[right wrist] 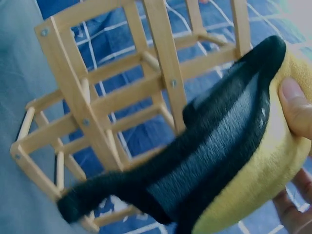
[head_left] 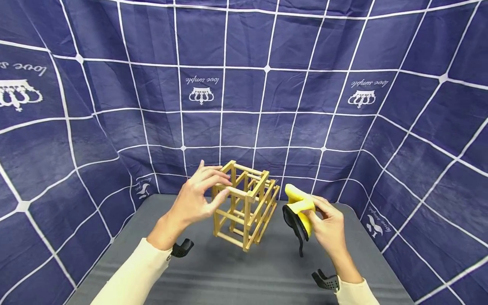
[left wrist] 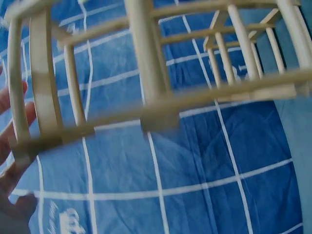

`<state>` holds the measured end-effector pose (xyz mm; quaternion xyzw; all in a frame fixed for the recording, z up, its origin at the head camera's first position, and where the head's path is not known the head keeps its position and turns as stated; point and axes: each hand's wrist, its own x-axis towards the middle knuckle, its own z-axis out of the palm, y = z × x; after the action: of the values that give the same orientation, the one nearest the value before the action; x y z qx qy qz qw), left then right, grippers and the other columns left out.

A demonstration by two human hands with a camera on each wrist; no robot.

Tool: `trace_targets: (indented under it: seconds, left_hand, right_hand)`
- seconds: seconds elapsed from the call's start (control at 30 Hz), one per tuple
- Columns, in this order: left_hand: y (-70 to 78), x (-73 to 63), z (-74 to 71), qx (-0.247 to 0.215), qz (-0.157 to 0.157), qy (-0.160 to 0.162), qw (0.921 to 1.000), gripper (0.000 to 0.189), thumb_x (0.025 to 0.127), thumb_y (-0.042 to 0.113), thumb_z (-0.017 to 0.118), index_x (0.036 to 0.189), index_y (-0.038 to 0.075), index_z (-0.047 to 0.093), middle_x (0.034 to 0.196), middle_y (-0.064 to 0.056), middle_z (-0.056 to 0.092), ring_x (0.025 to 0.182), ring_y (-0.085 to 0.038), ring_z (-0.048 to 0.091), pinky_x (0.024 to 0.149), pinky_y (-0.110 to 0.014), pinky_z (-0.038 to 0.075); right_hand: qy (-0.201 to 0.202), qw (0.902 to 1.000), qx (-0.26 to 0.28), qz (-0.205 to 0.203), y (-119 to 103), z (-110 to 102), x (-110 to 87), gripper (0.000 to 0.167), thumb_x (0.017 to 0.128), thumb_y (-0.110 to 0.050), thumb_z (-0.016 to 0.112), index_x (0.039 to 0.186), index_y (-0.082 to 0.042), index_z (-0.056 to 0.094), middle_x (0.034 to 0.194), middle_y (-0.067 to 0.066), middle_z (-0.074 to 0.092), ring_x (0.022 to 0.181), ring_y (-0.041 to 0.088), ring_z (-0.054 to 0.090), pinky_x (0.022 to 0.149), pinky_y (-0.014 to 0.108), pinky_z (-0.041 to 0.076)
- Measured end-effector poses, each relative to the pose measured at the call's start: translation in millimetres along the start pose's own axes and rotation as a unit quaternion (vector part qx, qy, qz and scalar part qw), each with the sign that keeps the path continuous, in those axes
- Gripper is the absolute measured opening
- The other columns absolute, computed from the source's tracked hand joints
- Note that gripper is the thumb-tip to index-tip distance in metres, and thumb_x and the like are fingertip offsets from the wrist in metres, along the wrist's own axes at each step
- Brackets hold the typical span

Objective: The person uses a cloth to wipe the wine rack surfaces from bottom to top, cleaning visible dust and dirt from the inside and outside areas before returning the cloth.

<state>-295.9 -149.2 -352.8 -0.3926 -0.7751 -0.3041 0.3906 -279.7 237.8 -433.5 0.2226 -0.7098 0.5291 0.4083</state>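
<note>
A light wooden rack of square posts and round rods (head_left: 247, 220) stands in the middle of the table. My left hand (head_left: 198, 195) is at its upper left corner, thumb and fingers spread apart close to the top rod. In the left wrist view the rack (left wrist: 148, 58) is blurred, and the fingers show past its posts at the left edge. To the right of the rack, my right hand (head_left: 329, 224) pinches a soft yellow plush piece (head_left: 294, 194) in the air. It has a black rim, a dark grey inner face (right wrist: 200, 165) and a black tail-like strip hanging down.
The rack stands on a grey tabletop (head_left: 244, 284). A blue cloth (head_left: 244, 93) with white grid lines hangs behind and on both sides. Black curved mounts sit at the left wrist (head_left: 182, 248) and right wrist (head_left: 325, 280).
</note>
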Motion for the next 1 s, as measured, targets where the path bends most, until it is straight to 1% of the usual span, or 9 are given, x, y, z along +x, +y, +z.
trace_targets:
  seconds: [0.1, 0.17, 0.27, 0.33, 0.47, 0.57, 0.73, 0.9, 1.0]
  left_hand:
    - [14.4, 0.8, 8.2, 0.034, 0.019, -0.009, 0.9992, 0.019, 0.098, 0.023, 0.093, 0.116, 0.021, 0.088, 0.122, 0.000, 0.086, 0.132, -0.034, 0.077, 0.138, -0.084, 0.029]
    - [21.6, 1.8, 13.4, 0.038, 0.019, -0.010, 0.9990, 0.019, 0.099, 0.024, 0.095, 0.117, 0.023, 0.089, 0.119, 0.002, 0.086, 0.125, -0.029, 0.079, 0.139, -0.082, 0.029]
    - [27.1, 3.7, 19.5, 0.028, 0.007, 0.007, 0.9996, 0.016, 0.099, 0.019, 0.095, 0.114, 0.023, 0.091, 0.112, 0.003, 0.087, 0.116, -0.024, 0.081, 0.141, -0.079, 0.030]
    - [27.7, 4.8, 22.6, 0.016, 0.000, 0.025, 0.9996, 0.016, 0.096, 0.015, 0.096, 0.110, 0.022, 0.091, 0.106, 0.004, 0.087, 0.110, -0.022, 0.081, 0.141, -0.077, 0.031]
    - [25.7, 5.9, 27.1, -0.003, 0.005, 0.045, 0.9990, 0.017, 0.089, 0.010, 0.098, 0.102, 0.019, 0.090, 0.099, 0.003, 0.087, 0.103, -0.022, 0.082, 0.138, -0.077, 0.038]
    - [23.5, 5.8, 27.4, -0.015, 0.007, 0.045, 0.9988, 0.018, 0.087, 0.010, 0.098, 0.100, 0.018, 0.090, 0.098, 0.002, 0.087, 0.101, -0.021, 0.081, 0.138, -0.074, 0.040]
    - [22.6, 6.5, 25.2, -0.029, 0.001, 0.048, 0.9984, 0.017, 0.088, 0.010, 0.097, 0.100, 0.020, 0.091, 0.099, 0.003, 0.088, 0.102, -0.022, 0.082, 0.141, -0.071, 0.037]
    - [19.5, 5.2, 24.9, -0.041, -0.002, 0.046, 0.9981, 0.018, 0.088, 0.006, 0.096, 0.098, 0.021, 0.091, 0.099, 0.003, 0.088, 0.102, -0.021, 0.083, 0.141, -0.072, 0.035]
    - [17.3, 4.3, 22.5, -0.041, -0.001, 0.032, 0.9987, 0.019, 0.090, 0.006, 0.096, 0.100, 0.021, 0.090, 0.102, 0.003, 0.088, 0.102, -0.021, 0.084, 0.142, -0.073, 0.033]
  right_hand:
    - [-0.001, 0.9947, -0.023, -0.100, -14.3, 16.1, 9.0, 0.045, 0.084, 0.023, 0.088, 0.125, 0.003, 0.088, 0.122, 0.015, 0.088, 0.117, 0.009, 0.077, 0.107, 0.013, 0.057]
    - [-0.001, 0.9850, -0.044, -0.167, -26.6, 28.6, 17.2, 0.046, 0.084, 0.018, 0.090, 0.126, -0.001, 0.088, 0.121, 0.020, 0.088, 0.116, 0.020, 0.078, 0.113, 0.016, 0.055]
    - [-0.018, 0.9678, -0.061, -0.244, -45.5, 46.7, 30.3, 0.042, 0.087, 0.011, 0.089, 0.127, -0.003, 0.088, 0.122, 0.018, 0.088, 0.114, 0.035, 0.076, 0.117, 0.023, 0.056]
    - [-0.036, 0.9538, -0.078, -0.288, -55.8, 55.8, 37.7, 0.040, 0.091, 0.009, 0.086, 0.128, -0.005, 0.088, 0.122, 0.015, 0.089, 0.112, 0.038, 0.076, 0.115, 0.029, 0.058]
    - [-0.080, 0.9209, -0.138, -0.355, -67.6, 62.7, 46.8, 0.045, 0.093, 0.011, 0.079, 0.131, -0.012, 0.088, 0.124, 0.006, 0.089, 0.112, 0.035, 0.075, 0.097, 0.042, 0.058]
    - [-0.105, 0.9067, -0.192, -0.361, -67.4, 61.8, 52.5, 0.048, 0.094, 0.010, 0.079, 0.134, -0.016, 0.087, 0.127, 0.001, 0.088, 0.114, 0.031, 0.075, 0.090, 0.046, 0.058]
    - [-0.122, 0.9145, -0.230, -0.310, -49.6, 57.1, 69.5, 0.044, 0.095, 0.008, 0.084, 0.133, -0.014, 0.087, 0.130, 0.002, 0.087, 0.117, 0.033, 0.075, 0.095, 0.051, 0.062]
    - [-0.115, 0.9285, -0.211, -0.283, -27.8, 54.1, 79.2, 0.043, 0.092, 0.011, 0.087, 0.130, -0.009, 0.087, 0.129, 0.008, 0.088, 0.111, 0.037, 0.075, 0.099, 0.053, 0.063]
    - [-0.107, 0.9427, -0.187, -0.255, -23.3, 52.3, 77.2, 0.043, 0.094, 0.010, 0.087, 0.132, -0.009, 0.087, 0.130, 0.011, 0.088, 0.112, 0.038, 0.076, 0.101, 0.050, 0.062]
